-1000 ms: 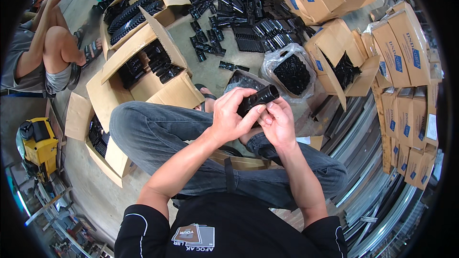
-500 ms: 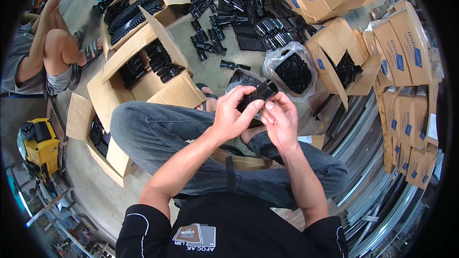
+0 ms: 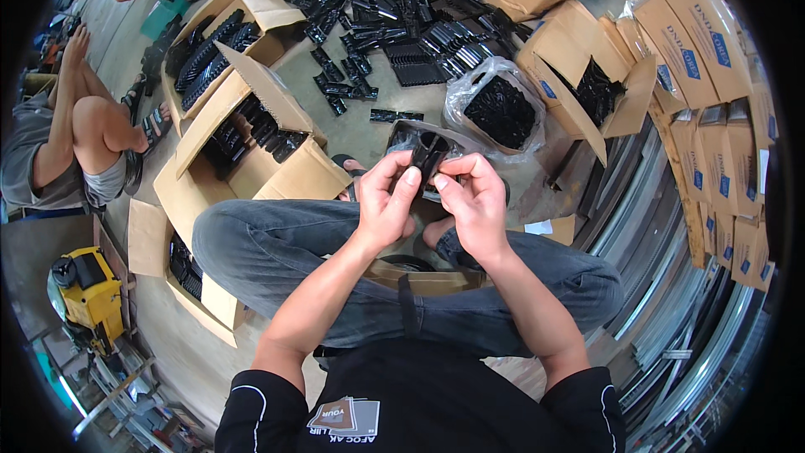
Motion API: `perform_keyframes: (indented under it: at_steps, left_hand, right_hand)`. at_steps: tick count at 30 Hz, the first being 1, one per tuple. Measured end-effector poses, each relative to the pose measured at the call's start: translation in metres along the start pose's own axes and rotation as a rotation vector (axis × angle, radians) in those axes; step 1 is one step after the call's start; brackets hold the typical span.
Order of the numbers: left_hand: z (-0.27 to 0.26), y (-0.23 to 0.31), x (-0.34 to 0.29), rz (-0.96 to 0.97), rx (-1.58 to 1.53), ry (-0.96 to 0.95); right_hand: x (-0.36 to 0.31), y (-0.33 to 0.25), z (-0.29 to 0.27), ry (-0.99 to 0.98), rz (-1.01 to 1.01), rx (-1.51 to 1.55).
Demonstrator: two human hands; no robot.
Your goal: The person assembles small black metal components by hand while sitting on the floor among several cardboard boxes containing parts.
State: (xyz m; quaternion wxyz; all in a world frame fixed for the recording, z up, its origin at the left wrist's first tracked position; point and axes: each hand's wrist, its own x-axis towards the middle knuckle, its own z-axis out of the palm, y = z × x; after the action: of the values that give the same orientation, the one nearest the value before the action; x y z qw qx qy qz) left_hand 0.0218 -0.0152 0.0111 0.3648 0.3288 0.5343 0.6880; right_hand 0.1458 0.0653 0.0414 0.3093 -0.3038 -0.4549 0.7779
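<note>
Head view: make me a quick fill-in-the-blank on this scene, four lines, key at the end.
1. The left hand and right hand hold one part coloured ____.
2. The plastic bag stands to the ____ (left/right) of that part in the picture.
3. The pile of loose parts lies ____ (nearer/farther) from the wearer than the held part.
4. The boxy object at far left is mainly ____ in colour.

Missing words: black; right; farther; yellow
</note>
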Motion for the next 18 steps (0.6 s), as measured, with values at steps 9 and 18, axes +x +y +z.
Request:
perform_keyframes:
  at_steps: [9, 18]
  left_hand:
    - [-0.004, -0.007, -0.003, -0.063, -0.096, -0.029]
    - [-0.003, -0.005, -0.001, -0.014, -0.036, -0.033]
  right_hand:
    - [-0.004, -0.002, 0.006, 0.032, -0.188, -0.243]
    - [-0.004, -0.002, 0.007, 0.028, -0.166, -0.162]
